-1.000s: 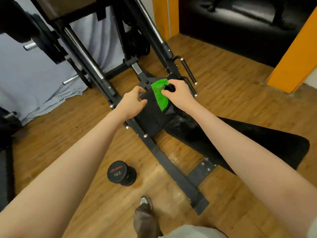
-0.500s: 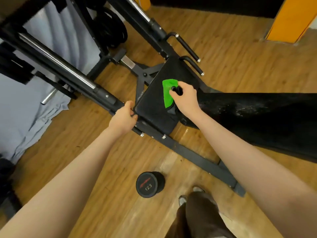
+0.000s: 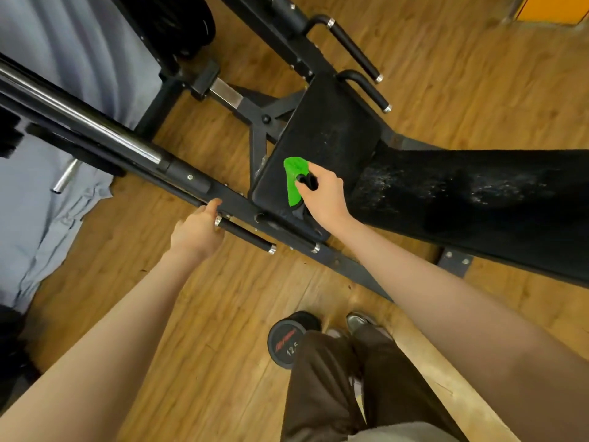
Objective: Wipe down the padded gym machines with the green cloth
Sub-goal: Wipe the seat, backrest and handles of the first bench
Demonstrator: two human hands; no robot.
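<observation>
The green cloth [image 3: 292, 177] lies flat on the black seat pad [image 3: 328, 135] of the leg-press machine, near the pad's front left corner. My right hand [image 3: 323, 194] holds it down, fingers curled round a small black grip on top of the cloth. My left hand [image 3: 197, 232] is at the machine's black frame rail, curled round the capped end of the near side handle [image 3: 247, 233]. The long black back pad [image 3: 478, 199] stretches to the right, with whitish scuffs on it.
A 12.5 dumbbell [image 3: 286, 343] lies on the wood floor beside my shoes [image 3: 358, 320]. Chrome guide rails [image 3: 79, 119] run diagonally at left over a grey drape [image 3: 63, 68]. Two far side handles [image 3: 353, 49] stick out beyond the seat. Weight plates [image 3: 188, 23] hang at the top.
My view has moved in over the machine. My left hand left the seat pad's edge and now holds the near handle. The cloth slid toward the pad's front left corner.
</observation>
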